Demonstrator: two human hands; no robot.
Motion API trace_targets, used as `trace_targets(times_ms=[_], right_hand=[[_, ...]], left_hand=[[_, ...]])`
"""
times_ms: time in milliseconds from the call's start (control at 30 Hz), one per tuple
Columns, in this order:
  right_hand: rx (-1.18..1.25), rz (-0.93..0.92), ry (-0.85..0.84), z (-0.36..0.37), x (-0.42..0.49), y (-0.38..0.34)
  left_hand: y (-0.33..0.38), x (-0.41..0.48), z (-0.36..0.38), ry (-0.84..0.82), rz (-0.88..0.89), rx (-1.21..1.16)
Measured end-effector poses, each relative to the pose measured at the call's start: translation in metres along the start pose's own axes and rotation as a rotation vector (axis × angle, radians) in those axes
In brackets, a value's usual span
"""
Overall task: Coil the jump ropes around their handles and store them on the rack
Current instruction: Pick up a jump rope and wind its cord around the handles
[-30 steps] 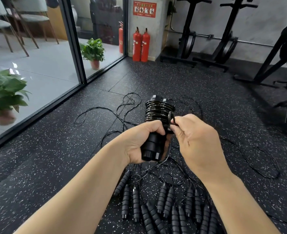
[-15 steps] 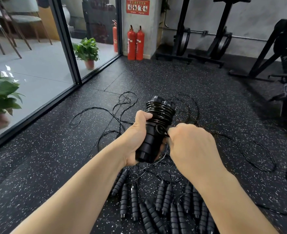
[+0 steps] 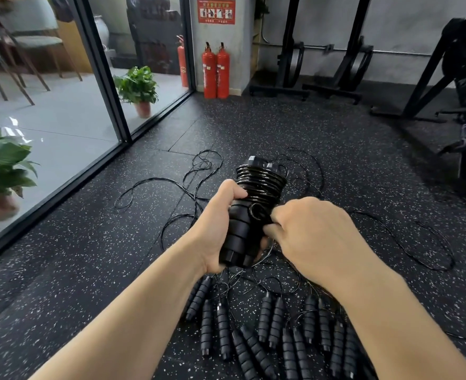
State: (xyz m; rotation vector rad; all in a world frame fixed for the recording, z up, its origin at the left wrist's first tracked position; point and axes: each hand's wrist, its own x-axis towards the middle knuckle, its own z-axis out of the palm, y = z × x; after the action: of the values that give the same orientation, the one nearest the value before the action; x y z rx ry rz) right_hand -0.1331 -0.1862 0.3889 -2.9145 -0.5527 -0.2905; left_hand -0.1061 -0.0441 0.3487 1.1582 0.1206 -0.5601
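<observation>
The left hand (image 3: 221, 229) is closed around the lower part of a pair of black handles (image 3: 240, 237), which it holds together and tilted a little to the right, above the floor. The right hand (image 3: 308, 237) pinches a small loop of the black rope (image 3: 256, 211) just beside the handles, below the tight coil (image 3: 260, 182) already wound around their upper part. Under the hands many other handles (image 3: 270, 322) lie in a row on the speckled floor (image 3: 89, 256), with loose ropes (image 3: 155, 187) spread beyond them.
</observation>
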Motion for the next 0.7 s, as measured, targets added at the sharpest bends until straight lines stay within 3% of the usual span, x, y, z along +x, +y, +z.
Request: trace_targets(times_ms=[500,700], right_hand=[[0.05,0.049,-0.062,-0.01,-0.002,0.013],[0.072,0.095,-0.07,-0.012,-0.003,0.017]], left_hand=[[-0.008,0.004,0.003,-0.126,0.053,0.048],[-0.016,0.008,0.007,-0.071,0.146,0.136]])
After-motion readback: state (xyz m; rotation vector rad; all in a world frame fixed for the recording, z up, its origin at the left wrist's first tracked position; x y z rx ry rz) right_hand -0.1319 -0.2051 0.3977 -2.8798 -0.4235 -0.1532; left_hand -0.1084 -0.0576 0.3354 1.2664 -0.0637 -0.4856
